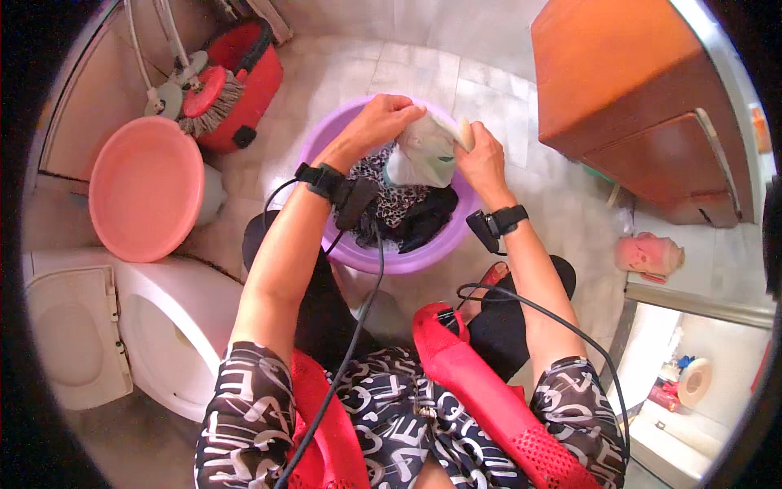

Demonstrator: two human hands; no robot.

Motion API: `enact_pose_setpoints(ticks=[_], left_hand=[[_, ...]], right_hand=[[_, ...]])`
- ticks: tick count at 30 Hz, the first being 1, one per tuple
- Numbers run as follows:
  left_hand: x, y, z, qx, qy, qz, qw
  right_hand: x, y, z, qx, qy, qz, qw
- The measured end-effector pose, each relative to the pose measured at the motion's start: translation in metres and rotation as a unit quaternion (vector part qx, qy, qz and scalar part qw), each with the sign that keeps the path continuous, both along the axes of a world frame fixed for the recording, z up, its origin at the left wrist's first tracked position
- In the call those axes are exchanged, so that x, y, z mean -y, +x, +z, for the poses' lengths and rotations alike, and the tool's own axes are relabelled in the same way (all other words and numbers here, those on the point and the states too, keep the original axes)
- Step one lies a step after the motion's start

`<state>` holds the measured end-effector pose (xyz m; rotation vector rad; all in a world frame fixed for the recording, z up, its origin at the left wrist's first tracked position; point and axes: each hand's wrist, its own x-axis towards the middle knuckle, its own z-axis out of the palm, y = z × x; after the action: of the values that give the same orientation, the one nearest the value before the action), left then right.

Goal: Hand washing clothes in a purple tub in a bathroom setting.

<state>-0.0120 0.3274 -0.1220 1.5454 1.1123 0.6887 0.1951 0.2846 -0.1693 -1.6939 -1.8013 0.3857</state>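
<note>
A purple plastic basin stands on the floor before me. Above it my left hand pinches the upper left edge of a thin white cloth with a green-tinged border. My right hand grips the cloth's right side, thumb side up. A pale yellowish, bar-like piece shows at the right fingers; I cannot tell exactly what it is. Under the white cloth lie a black-and-white animal-print cloth and a black cloth, bunched in the basin. Black straps with small devices circle both wrists.
At the left are a pink basin, a white toilet with its lid raised, and a red mop bucket with a mop head. A brown cabinet stands at the right. Black cables hang past both arms.
</note>
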Motion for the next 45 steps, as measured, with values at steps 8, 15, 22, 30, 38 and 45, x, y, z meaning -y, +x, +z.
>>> enact_pose_setpoints(ticks=[8, 15, 22, 30, 38, 45], left_hand=[[0.022, -0.037, 0.026, 0.155, -0.028, -0.006, 0.987], [0.02, -0.054, 0.004, -0.128, 0.215, 0.102, 0.963], [0.022, -0.041, -0.054, -0.252, 0.113, 0.205, 0.939], [0.055, 0.0, -0.105, 0.587, -0.271, 0.083, 0.758], [0.069, 0.002, -0.054, 0.648, -0.241, 0.03, 0.722], [0.091, 0.032, -0.063, 0.613, -0.316, 0.064, 0.721]], right_hand=[[0.011, 0.039, 0.023, 0.089, 0.037, -0.026, 0.995], [0.031, 0.028, 0.049, -0.38, -0.134, 0.011, 0.915], [0.055, -0.021, 0.052, -0.303, -0.062, 0.084, 0.947], [0.117, -0.066, -0.017, -0.217, -0.043, 0.243, 0.945], [0.058, -0.03, 0.027, -0.127, 0.092, -0.04, 0.987], [0.016, -0.043, -0.005, 0.002, 0.079, 0.112, 0.991]])
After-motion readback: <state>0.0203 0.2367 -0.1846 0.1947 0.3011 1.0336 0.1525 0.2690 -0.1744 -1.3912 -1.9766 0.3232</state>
